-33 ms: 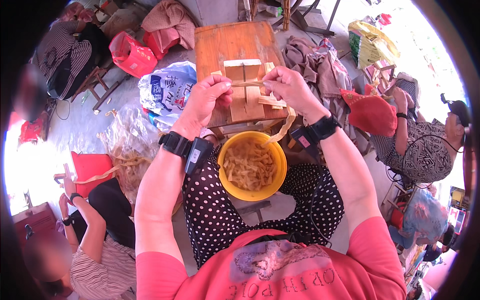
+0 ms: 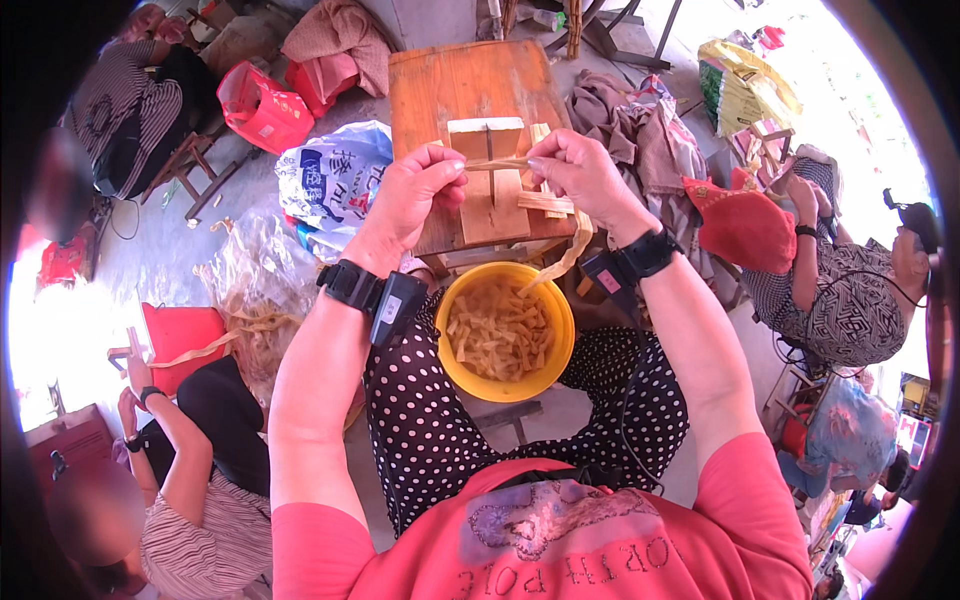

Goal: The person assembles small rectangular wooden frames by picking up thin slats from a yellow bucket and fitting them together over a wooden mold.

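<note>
Left hand (image 2: 425,185): thumb and curled fingers closed on one end of a pale tan strip (image 2: 497,165). Right hand (image 2: 583,178): thumb and forefinger pinched on the other end. The strip spans the gap between the hands, above a slotted wooden block (image 2: 508,208). A trailing strip (image 2: 566,256) runs from below the right hand into the yellow bucket (image 2: 567,345), nearer the body. Large blue characters mark the white bag (image 2: 335,180) left of the left hand. The wooden table (image 2: 465,85) extends beyond both hands to its far edge.
</note>
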The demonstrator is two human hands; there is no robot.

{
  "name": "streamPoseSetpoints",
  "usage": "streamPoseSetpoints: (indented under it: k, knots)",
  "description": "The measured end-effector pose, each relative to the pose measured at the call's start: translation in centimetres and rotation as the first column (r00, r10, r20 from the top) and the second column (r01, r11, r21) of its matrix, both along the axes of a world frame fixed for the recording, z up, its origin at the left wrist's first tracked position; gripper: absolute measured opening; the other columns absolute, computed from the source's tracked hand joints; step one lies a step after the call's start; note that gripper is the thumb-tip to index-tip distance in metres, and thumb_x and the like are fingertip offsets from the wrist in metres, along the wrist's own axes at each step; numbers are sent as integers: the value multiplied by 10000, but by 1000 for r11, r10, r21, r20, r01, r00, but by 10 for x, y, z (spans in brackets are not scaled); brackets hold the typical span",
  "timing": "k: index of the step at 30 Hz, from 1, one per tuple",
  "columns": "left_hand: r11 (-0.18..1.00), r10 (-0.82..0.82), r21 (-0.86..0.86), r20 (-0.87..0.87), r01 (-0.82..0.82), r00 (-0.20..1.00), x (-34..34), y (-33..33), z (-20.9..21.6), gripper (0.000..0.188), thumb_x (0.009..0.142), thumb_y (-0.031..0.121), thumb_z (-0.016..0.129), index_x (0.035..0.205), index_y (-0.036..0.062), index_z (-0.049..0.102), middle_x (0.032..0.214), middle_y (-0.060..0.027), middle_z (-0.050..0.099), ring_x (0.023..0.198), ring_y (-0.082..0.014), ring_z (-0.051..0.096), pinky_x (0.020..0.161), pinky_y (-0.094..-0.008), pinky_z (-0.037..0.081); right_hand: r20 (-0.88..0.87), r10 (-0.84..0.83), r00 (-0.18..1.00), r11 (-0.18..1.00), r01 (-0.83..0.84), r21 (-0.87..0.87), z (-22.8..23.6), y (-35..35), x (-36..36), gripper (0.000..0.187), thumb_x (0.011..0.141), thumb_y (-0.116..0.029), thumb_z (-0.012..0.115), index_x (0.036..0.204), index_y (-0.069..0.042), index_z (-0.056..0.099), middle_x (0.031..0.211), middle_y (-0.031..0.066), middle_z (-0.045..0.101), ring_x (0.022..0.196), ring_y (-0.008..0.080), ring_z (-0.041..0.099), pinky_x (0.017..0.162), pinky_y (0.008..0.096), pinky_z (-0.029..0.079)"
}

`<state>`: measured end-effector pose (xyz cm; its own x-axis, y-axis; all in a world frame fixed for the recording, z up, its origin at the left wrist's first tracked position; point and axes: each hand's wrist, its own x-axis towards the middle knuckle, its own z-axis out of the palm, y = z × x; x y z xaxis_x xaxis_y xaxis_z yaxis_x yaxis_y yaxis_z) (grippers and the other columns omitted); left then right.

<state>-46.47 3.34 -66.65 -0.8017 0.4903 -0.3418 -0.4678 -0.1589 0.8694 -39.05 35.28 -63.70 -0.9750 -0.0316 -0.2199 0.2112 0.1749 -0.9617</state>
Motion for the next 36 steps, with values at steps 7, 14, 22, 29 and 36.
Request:
streamPoseSetpoints:
  k: [7,14,22,29,36]
  knots:
    - [963,-14,-269,-124,-20,992,-14,-7,-20,198,1253,216,815,1353,48,847,1085,-1,854,891,-87,793,793,-266,634,-23,-246,969,942,245,229,-42,29,11,161,1174,-150,865,1234,-1,860,1007,68,836,906,155,780,816,347,623]
    - [971,-239,23,47,238,970,84,18,64,228,1280,235,807,1444,82,843,1182,-18,867,1005,-112,836,887,-260,661,296,14,955,934,93,-345,71,-20,106,299,1295,-306,801,1187,-27,799,958,-67,676,747,27,525,638,252,389]
    - [1000,-23,-10,6,23,1000,222,1,134,289,1319,363,760,1414,95,812,1134,-14,850,945,-118,828,831,-262,653,333,13,943,873,152,-463,133,-34,212,271,1309,-309,764,1218,-56,787,939,-78,614,752,26,485,651,239,368]
    - [983,144,-109,-73,-151,987,319,-4,156,217,1313,297,767,1210,116,830,948,34,801,786,-66,721,751,-252,581,362,-39,931,738,271,-618,135,-48,314,192,1288,-233,792,1255,-44,785,967,-65,643,731,30,497,640,234,377]
    - [962,64,-272,132,-26,989,404,6,58,228,1283,262,795,1377,82,897,1083,12,875,887,-80,780,789,-264,596,441,-78,894,787,327,-524,106,-8,382,338,1349,-318,694,1366,10,775,883,-46,611,684,67,505,621,269,395]
